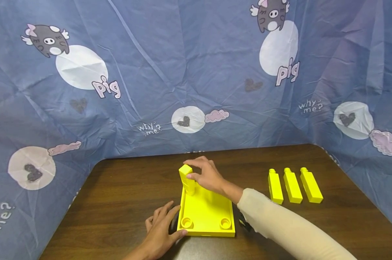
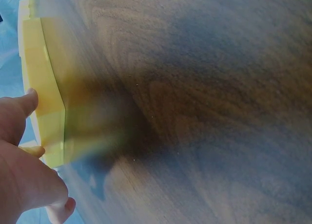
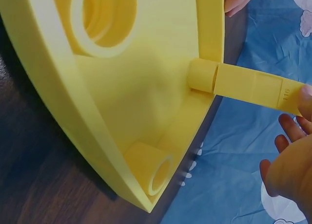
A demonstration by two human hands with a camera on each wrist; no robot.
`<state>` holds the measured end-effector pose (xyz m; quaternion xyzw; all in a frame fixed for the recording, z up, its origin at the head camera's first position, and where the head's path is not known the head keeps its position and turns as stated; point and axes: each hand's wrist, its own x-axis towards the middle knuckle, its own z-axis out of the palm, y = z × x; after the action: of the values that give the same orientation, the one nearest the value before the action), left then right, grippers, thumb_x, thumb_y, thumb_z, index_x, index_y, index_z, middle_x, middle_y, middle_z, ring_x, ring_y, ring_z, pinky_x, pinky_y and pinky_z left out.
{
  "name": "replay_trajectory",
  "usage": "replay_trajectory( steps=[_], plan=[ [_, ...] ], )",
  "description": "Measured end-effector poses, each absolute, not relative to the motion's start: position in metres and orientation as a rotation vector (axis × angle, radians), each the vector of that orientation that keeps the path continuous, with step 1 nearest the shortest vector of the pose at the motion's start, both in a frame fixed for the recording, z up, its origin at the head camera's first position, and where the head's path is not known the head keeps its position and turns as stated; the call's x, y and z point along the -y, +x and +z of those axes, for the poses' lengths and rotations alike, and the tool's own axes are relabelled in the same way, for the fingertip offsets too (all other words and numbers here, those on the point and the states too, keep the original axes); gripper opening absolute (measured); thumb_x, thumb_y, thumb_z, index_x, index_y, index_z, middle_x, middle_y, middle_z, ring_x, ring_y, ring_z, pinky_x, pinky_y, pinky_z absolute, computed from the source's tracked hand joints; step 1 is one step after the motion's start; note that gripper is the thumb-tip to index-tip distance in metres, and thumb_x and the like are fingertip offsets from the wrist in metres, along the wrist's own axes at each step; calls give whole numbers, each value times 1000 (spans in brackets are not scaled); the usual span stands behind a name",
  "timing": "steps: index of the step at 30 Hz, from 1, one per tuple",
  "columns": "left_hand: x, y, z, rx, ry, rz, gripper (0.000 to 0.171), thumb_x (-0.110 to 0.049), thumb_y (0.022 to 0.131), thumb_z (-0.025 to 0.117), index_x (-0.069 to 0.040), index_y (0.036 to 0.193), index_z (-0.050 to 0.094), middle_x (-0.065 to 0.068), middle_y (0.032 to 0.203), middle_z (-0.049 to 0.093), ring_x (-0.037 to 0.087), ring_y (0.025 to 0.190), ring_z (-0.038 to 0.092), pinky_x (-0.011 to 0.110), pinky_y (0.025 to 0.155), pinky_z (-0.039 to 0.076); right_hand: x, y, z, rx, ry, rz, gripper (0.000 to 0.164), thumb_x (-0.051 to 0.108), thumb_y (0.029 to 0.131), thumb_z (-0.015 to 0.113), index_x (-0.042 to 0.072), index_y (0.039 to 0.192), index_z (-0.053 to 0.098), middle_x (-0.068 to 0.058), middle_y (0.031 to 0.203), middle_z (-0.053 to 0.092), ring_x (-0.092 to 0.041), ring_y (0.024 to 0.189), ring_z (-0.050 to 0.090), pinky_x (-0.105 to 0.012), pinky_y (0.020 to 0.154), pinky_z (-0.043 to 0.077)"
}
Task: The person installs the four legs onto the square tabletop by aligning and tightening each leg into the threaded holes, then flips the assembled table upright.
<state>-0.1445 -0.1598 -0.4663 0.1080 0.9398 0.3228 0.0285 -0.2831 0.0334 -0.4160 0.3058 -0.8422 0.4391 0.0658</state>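
My right hand (image 1: pixel 209 177) pinches the upper end of a yellow square table leg (image 1: pixel 184 180) between thumb and fingers. The leg stands upright at the far left corner of a shallow yellow tabletop (image 1: pixel 205 211), whose raised rim faces up. In the right wrist view the leg's square body (image 3: pixel 243 83) meets the round corner socket (image 3: pixel 201 74). Two round sockets show at the near corners, one left (image 1: pixel 183 225) and one right (image 1: pixel 229 225). My left hand (image 1: pixel 160 229) touches the tabletop's near left corner, thumb at the front edge, fingers along the left side.
Three more yellow legs lie side by side at the right of the brown wooden table (image 1: pixel 124 191), a left one (image 1: pixel 275 187), a middle one (image 1: pixel 293 187) and a right one (image 1: pixel 312 187). Blue printed cloth (image 1: pixel 150 90) hangs behind the table and at both sides.
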Motion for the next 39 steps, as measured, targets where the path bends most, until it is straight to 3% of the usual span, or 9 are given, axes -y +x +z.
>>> replay_trajectory(
  steps=[3,7,13,16,21,24,31,39],
  plan=[
    [160,-145,-467,-2894,336,1000,73,-43,81,74,-14,142,44,17,152,30,40,133,26,64,94,12,-32,-283,-415,2539,882,1357,34,13,83,76,10,116,66,-3,110,66,-22,109,52,-45,95,39],
    [160,-145,-467,-2888,345,1005,73,-41,82,74,-13,143,44,18,152,29,41,133,25,65,94,11,-30,-282,-415,2543,831,1348,29,18,80,80,12,102,61,-2,95,64,-25,99,52,-46,92,35],
    [159,-144,-468,-2904,333,992,73,-42,81,74,-14,142,44,17,152,30,40,133,26,65,94,12,-29,-280,-415,2601,764,1349,36,26,77,82,16,97,55,-3,95,55,-29,97,50,-41,85,34],
    [159,-144,-467,-2906,327,990,73,-43,81,74,-14,142,45,17,152,30,40,133,27,64,93,12,-31,-280,-413,2666,762,1337,41,30,78,81,15,106,56,-4,102,55,-29,101,48,-39,82,33],
    [159,-144,-467,-2903,323,999,73,-42,81,74,-14,142,45,17,152,30,39,133,27,64,94,11,-34,-284,-405,2712,926,1254,62,31,82,77,14,135,51,-5,123,60,-25,112,46,-42,90,28],
    [159,-144,-466,-2906,321,1002,73,-42,81,74,-13,142,45,17,151,31,38,133,27,63,94,11,-36,-286,-400,2709,1029,1240,60,26,86,74,16,140,50,-4,131,60,-22,117,44,-45,96,25],
    [159,-144,-466,-2909,313,996,73,-42,81,75,-14,142,46,17,151,31,38,133,27,63,94,11,-36,-285,-396,2720,1031,1299,39,18,89,71,13,127,63,-1,124,63,-21,117,46,-48,100,22],
    [158,-144,-466,-2913,315,984,72,-42,81,74,-15,142,45,16,151,31,38,133,27,64,94,12,-31,-286,-402,2632,977,1210,32,28,80,79,14,106,67,2,107,68,-28,101,52,-43,90,28]
  ],
)
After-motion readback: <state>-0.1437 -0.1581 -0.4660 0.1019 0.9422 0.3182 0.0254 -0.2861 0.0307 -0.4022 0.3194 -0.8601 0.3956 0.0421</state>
